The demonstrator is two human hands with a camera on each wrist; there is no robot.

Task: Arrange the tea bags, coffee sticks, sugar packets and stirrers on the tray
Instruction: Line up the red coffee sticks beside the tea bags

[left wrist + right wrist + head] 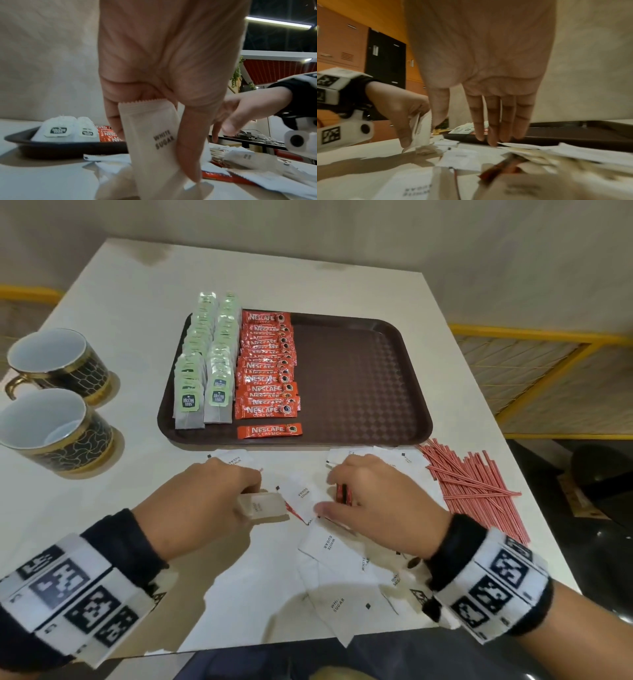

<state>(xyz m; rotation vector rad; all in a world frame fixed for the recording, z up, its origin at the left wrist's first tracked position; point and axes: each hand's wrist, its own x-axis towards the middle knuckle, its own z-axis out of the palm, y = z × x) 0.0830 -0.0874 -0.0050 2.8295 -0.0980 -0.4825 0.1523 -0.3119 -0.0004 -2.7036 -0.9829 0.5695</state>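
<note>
Pinching a white sugar packet [150, 136] between thumb and curled fingers [190, 146], my left hand [205, 494] holds it upright just above the worktop [102, 508], in front of the near edge of the brown tray [359, 378]. My right hand [373, 501] hovers palm-down over the scattered sugar packets [342, 570], its fingers [493, 121] straight and released, tips reaching down to the paper without grasping anything; a red coffee stick [342, 493] lies beneath this hand among the packets. On the tray, two rows of tea bags [202, 361] stand along the left side, and just beside them the coffee sticks [269, 368] lie stacked in a column, with one more stick [269, 430] lying apart at the near edge. The right half of the tray shows its bare patterned surface. Red stirrers [476, 484] lie in a loose heap on the worktop to my right, off the tray. Two dark patterned cups [58, 398] sit at my left.
</note>
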